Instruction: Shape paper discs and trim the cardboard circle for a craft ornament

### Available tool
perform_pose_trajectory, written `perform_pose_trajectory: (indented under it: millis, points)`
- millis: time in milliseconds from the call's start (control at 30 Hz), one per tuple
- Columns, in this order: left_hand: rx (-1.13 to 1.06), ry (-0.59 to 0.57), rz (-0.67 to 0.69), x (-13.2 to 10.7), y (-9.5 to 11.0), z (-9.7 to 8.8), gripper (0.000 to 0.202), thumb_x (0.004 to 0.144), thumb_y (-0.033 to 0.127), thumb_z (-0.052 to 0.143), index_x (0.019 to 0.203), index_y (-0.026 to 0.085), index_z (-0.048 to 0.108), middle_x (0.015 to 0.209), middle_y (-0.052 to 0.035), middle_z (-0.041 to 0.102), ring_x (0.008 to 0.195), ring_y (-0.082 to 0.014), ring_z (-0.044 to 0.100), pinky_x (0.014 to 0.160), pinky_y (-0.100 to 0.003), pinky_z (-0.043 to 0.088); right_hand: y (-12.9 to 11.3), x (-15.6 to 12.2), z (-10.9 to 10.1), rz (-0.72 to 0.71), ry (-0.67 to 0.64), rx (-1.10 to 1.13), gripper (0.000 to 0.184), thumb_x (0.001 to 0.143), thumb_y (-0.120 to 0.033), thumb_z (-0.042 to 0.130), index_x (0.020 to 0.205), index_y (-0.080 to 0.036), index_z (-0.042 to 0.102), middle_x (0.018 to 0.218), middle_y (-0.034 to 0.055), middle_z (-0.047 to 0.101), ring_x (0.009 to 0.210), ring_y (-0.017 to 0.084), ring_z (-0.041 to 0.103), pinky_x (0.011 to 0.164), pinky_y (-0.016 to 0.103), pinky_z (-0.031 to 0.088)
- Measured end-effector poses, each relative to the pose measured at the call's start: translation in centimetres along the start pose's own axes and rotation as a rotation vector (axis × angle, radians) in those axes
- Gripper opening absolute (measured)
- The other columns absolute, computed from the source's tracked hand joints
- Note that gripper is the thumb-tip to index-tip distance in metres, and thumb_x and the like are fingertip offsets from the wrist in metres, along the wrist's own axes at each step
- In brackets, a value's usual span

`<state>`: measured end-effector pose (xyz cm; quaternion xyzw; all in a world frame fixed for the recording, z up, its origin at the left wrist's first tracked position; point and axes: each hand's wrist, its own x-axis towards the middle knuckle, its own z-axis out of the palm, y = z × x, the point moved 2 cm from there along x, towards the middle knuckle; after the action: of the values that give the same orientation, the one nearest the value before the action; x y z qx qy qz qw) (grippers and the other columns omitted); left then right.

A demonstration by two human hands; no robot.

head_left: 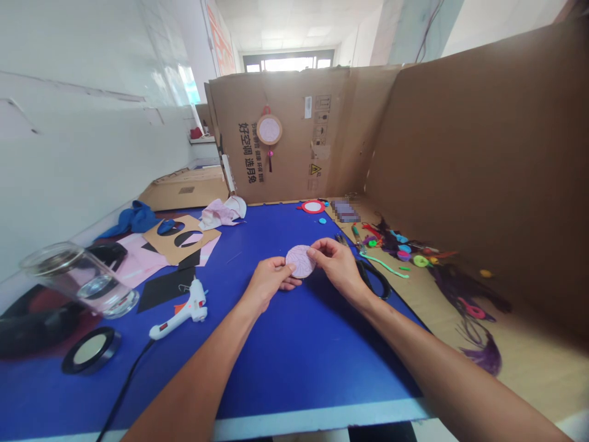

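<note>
A small round pink patterned disc [300, 260] is held just above the blue table [285, 350] between both hands. My left hand [269, 281] pinches its left edge with curled fingers. My right hand [335, 263] grips its right edge from above, fingers closed on the rim. Black-handled scissors [373, 277] lie just right of my right wrist.
A white glue gun [184, 310] with a black cord lies at the left. Further left are a clear glass jar [83, 279], a black tape roll [91, 350], black and pink paper, and cut cardboard [181, 239]. Coloured craft bits [405, 252] and purple tassels lie right. Cardboard walls [483, 159] enclose the back and right.
</note>
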<state>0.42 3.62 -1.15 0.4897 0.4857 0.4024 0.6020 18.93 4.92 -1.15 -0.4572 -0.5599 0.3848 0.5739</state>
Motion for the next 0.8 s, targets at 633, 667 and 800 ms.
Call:
perform_pose_trajectory:
  millis: [633,667,800]
  points:
    - [-0.085,0.191,0.06,0.5,0.3,-1.6,0.012,0.083,0.023,0.075,0.088,0.014,0.069,0.08,-0.0093,0.077,0.064,-0.0162,0.075,0.055,-0.02,0.054,-0.2,0.9,-1.5,0.068,0.082,0.048,0.034,0.074,-0.047,0.078,0.091,-0.02,0.067,0.074,0.0,0.065,0.059,0.014,0.057,0.051,0.026,0.046]
    - [-0.102,0.229,0.081,0.5,0.4,-2.0,0.013,0.083,0.023,0.075,0.089,0.014,0.069,0.079,-0.0088,0.077,0.063,-0.016,0.075,0.054,-0.02,0.054,-0.2,0.9,-1.5,0.078,0.064,0.04,0.033,0.074,-0.047,0.078,0.09,-0.02,0.067,0.074,0.0,0.065,0.059,0.014,0.056,0.051,0.026,0.045]
    - [-0.156,0.319,0.124,0.7,0.9,-3.0,0.012,0.084,0.023,0.073,0.089,0.015,0.067,0.073,-0.0062,0.074,0.062,-0.0153,0.074,0.054,-0.02,0.053,0.3,0.7,-1.3,0.153,-0.069,0.057,0.034,0.075,-0.05,0.078,0.09,-0.021,0.066,0.07,-0.0006,0.065,0.059,0.016,0.058,0.053,0.029,0.047]
